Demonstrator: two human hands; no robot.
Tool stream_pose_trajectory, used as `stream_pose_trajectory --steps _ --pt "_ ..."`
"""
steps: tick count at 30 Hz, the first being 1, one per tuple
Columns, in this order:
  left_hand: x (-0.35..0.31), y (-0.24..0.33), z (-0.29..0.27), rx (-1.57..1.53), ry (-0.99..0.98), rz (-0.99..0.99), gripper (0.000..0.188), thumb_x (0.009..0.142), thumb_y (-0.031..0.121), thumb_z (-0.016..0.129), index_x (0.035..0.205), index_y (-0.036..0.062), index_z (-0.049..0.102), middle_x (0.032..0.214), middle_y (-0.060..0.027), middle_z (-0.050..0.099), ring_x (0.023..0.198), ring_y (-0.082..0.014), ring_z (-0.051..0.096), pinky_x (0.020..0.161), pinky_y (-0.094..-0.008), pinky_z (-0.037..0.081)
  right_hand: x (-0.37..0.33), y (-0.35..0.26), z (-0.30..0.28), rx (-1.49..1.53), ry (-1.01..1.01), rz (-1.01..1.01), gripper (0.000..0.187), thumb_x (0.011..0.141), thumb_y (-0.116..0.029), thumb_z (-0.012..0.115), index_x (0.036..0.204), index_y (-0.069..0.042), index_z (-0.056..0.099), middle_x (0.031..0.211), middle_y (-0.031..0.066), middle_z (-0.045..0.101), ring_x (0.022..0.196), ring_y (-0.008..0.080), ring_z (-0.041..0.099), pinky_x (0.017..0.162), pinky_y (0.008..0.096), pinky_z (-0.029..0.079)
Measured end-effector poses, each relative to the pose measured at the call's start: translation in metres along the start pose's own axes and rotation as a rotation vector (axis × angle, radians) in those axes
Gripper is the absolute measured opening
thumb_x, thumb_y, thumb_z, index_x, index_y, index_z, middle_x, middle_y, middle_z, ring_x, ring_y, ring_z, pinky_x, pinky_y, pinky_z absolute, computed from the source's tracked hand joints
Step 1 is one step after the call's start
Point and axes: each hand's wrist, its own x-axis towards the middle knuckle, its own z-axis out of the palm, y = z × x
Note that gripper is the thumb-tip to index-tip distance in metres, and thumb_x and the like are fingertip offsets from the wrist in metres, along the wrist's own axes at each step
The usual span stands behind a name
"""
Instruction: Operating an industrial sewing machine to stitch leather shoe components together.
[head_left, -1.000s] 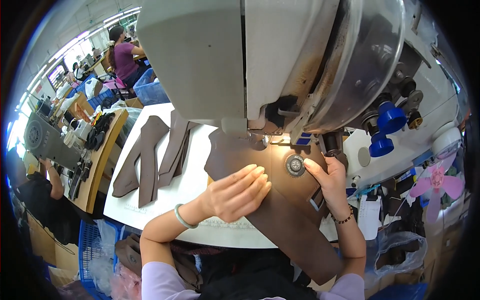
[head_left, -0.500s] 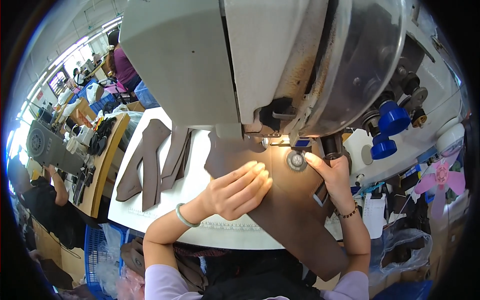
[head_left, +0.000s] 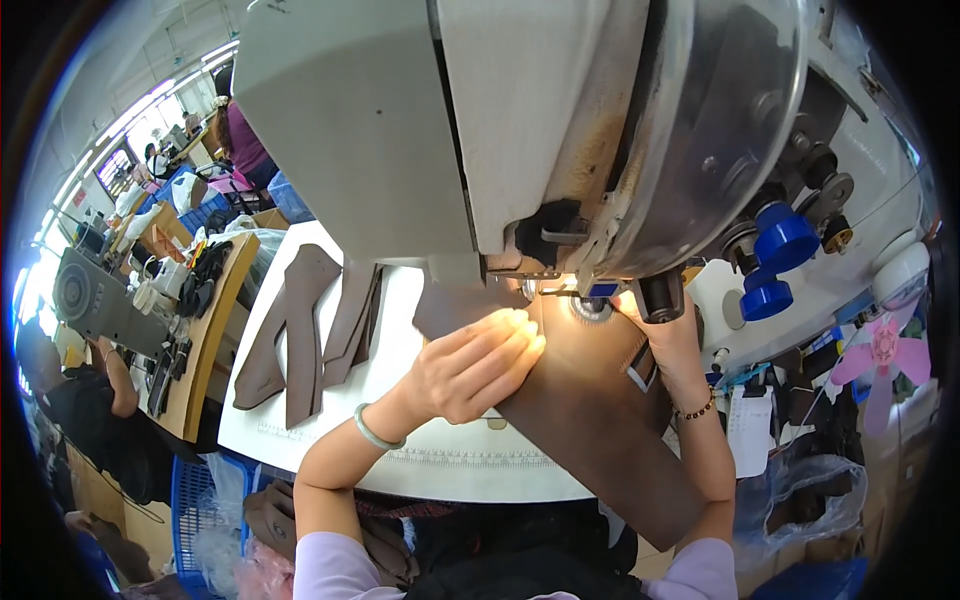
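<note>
A brown panel (head_left: 600,440) of leather-like material lies on the white machine table, under a sewing machine head (head_left: 560,225), with its long end hanging toward me. My left hand (head_left: 475,370) is closed, its fingertips bunched together on the panel's left part. On the right, my right hand (head_left: 668,335) grips the panel's edge, thumb on top and the other fingers mostly hidden. Near that thumb, a round grey badge (head_left: 590,308) sits on the panel, partly covered by the machine in the lit stitching area.
Several brown strips (head_left: 305,340) lie on the white table (head_left: 405,300) to the left. Blue knobs (head_left: 783,235) stick out at the machine's right. A blue basket (head_left: 197,515) stands below left. A pink fan (head_left: 882,352) is at far right, and a person (head_left: 90,400) sits at left.
The panel and round badge have slid away from me, further under the machine head. My right hand has gone with them; my left hand has shifted only slightly.
</note>
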Motion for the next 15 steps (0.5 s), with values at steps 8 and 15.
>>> stream_pose_trajectory --steps 8,15 --pt "-0.001 -0.007 0.009 0.020 0.005 -0.116 0.027 0.070 0.014 0.066 0.094 0.0026 0.069 0.090 -0.0084 0.066 0.084 -0.0252 0.068 0.071 -0.0318 0.058 0.010 0.005 0.002 0.088 0.068 -0.172 0.038 0.085 -0.014 0.071 0.116 -0.004 0.052 0.108 0.0021 0.058 0.102 0.0106 0.054 0.090 0.0267 0.045" --pt "0.010 0.002 -0.001 -0.025 -0.112 -0.172 0.037 0.066 0.009 0.063 0.101 -0.0009 0.066 0.090 -0.0076 0.061 0.090 -0.0257 0.065 0.085 -0.0356 0.056 0.012 0.043 -0.026 0.322 -0.063 0.139 0.047 0.079 -0.011 0.076 0.117 -0.003 0.049 0.103 0.0009 0.059 0.093 0.0097 0.057 0.082 0.0248 0.048"
